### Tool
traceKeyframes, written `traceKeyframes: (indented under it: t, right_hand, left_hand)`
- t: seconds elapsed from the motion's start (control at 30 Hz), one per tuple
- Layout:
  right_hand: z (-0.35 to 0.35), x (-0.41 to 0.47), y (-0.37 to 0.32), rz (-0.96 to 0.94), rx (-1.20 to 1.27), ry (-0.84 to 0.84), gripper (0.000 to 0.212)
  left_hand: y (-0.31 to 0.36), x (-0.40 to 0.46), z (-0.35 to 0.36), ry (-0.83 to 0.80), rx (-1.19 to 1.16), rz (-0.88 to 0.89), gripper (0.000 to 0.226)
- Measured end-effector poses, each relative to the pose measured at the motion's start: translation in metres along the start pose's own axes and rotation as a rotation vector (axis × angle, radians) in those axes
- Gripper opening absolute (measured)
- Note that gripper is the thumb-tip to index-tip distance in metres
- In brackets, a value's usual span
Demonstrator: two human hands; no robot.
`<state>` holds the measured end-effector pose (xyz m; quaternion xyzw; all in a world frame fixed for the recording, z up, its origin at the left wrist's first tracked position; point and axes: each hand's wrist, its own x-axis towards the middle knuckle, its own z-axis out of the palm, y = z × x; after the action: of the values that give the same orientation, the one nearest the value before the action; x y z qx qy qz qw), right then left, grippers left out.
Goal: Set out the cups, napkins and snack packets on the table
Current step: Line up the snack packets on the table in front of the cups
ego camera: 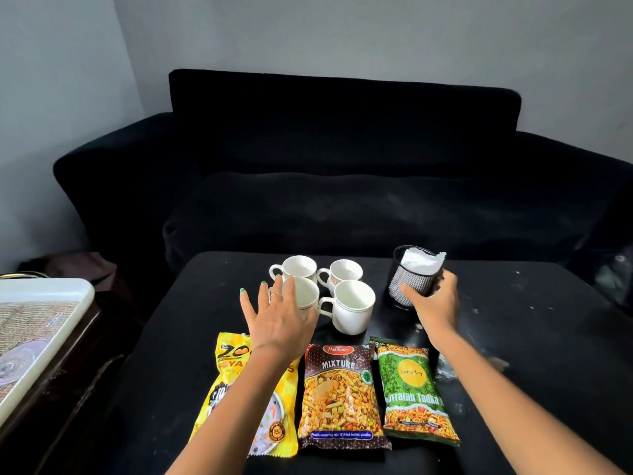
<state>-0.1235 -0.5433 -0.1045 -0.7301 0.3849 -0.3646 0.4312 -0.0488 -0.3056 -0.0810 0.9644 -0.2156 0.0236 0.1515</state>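
Surface (pixel 513 337): black, speckled with pale marks; far edge meets the black sofa (pixel 342 149) at 12 o'clock. Bare stretches lie at 3 o'clock of the packets and at 9 o'clock of the cups.
Left margin: white tray (pixel 44 323) on a dark side stand at 9 o'clock, cut off by the frame edge.
Cups (pixel 352 305): four white cups in a tight two-by-two cluster at mid-surface, handles pointing to 9 o'clock.
Napkin holder (pixel 412 279): black mesh cylinder at 3 o'clock of the cups, just beside them; white napkins (pixel 421 260) stick out of the top.
Packets: row of three along the near edge. Yellow packet (pixel 236 368) at left, brown mixture packet (pixel 339 395) in the middle, green packet (pixel 414 392) at right.
Hidden: near-left cup mostly covered by the left hand; yellow packet's print crossed by the left forearm; right-hand motion blur softens the holder's right side.
Left hand (pixel 281 320): fingers spread and straight, lying over the near-left cup's rim, gripping nothing.
Right hand (pixel 433 303): fingers and thumb wrapped round the holder's lower wall from 4 o'clock.
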Motion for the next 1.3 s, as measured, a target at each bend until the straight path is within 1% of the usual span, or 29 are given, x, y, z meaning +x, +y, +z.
traceKeyframes:
  t: [0.23,0.37,0.43,0.6,0.73,0.83,1.0,1.17,1.3]
  right_hand:
    - [0.001,-0.001,-0.001,-0.012,-0.069,-0.011,0.074]
    - [-0.004,-0.004,-0.005,0.049,-0.144,-0.019,0.091]
    - [-0.007,-0.008,-0.007,0.086,-0.158,-0.02,0.095]
    - [-0.023,-0.025,-0.021,0.083,-0.176,0.056,0.08]
    - [-0.036,-0.06,-0.036,-0.035,-0.252,0.107,0.067]
    - [-0.043,-0.092,-0.048,-0.185,-0.366,0.054,0.059]
    - [-0.058,-0.146,-0.064,-0.43,-0.501,-0.084,0.053]
    - [-0.074,-0.189,-0.066,-0.549,-0.582,-0.18,0.052]
    - [-0.088,-0.21,-0.068,-0.627,-0.696,-0.283,0.052]
  left_hand:
    - [0.0,0.002,0.004,0.027,0.0,-0.021,0.068]
    - [0.003,0.0,0.004,0.053,-0.023,-0.03,0.072]
    - [0.005,-0.003,0.003,0.082,-0.031,-0.019,0.072]
    - [0.017,-0.02,-0.003,0.182,-0.072,0.002,0.069]
    - [0.031,-0.051,-0.01,0.243,-0.121,0.049,0.068]
    - [0.036,-0.079,-0.015,0.227,-0.135,0.125,0.068]
    - [0.025,-0.128,-0.023,0.133,-0.144,0.119,0.068]
    - [0.011,-0.171,-0.029,0.048,-0.143,0.155,0.066]
    - [0.006,-0.19,-0.044,-0.065,-0.055,0.239,0.071]
